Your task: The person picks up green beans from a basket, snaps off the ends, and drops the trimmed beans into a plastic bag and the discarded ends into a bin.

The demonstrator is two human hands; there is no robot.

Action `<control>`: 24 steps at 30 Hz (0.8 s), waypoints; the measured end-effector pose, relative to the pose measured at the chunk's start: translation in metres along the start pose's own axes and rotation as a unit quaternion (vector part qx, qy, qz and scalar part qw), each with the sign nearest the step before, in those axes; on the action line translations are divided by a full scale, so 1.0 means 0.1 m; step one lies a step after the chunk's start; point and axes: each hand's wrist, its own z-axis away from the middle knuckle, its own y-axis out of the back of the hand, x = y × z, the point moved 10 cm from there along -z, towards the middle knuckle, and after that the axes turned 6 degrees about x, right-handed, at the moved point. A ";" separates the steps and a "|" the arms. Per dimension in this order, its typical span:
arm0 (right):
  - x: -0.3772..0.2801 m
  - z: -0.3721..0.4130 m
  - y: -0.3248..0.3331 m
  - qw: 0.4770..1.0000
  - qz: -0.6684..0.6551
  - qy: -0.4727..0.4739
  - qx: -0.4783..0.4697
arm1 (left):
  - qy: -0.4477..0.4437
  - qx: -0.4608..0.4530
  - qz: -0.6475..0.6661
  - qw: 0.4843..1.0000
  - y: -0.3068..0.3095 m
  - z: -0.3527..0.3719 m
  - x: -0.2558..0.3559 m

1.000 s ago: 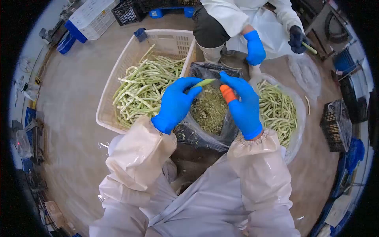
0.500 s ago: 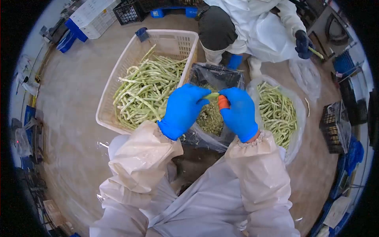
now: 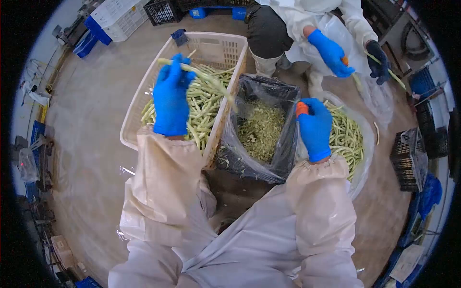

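My left hand (image 3: 171, 98), in a blue glove, grips a long green bean (image 3: 204, 76) above the pale crate (image 3: 129, 120), which is heaped with beans. The bean's far end is blurred and points toward the bin. My right hand (image 3: 317, 127), also blue-gloved, is closed, with an orange covering (image 3: 302, 109) at the thumb or finger side; whether a small tool is in it I cannot make out. It hovers between the black bin (image 3: 225, 156), lined with clear plastic and holding green scraps (image 3: 263, 132), and the clear bag (image 3: 366, 158) of beans.
Across from me a person in white (image 3: 312, 19) has a blue-gloved hand (image 3: 331, 53) and a dark-gloved hand (image 3: 378, 62) holding a bean. A black crate (image 3: 408, 158) stands at the right, white crates (image 3: 117, 19) at the back left.
My hands have moved apart: the left went left over the crate with a bean, the right moved right. The co-worker's blue-gloved hand has come into view.
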 end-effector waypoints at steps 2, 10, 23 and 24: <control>-0.02 -0.06 0.14 0.996 0.082 -0.038 0.009 | -0.016 0.025 0.037 0.999 0.18 -0.09 0.13; -0.32 0.25 -0.52 0.974 -0.158 -0.010 -0.161 | 0.049 -0.031 0.100 0.993 0.03 0.06 -0.06; -0.01 0.49 -0.81 0.943 -0.203 -0.119 -0.237 | 0.110 -0.030 0.133 0.984 -0.10 0.24 -0.47; -0.03 0.44 -0.72 0.965 -0.124 -0.090 -0.214 | 0.101 -0.036 0.137 0.985 -0.07 0.19 -0.48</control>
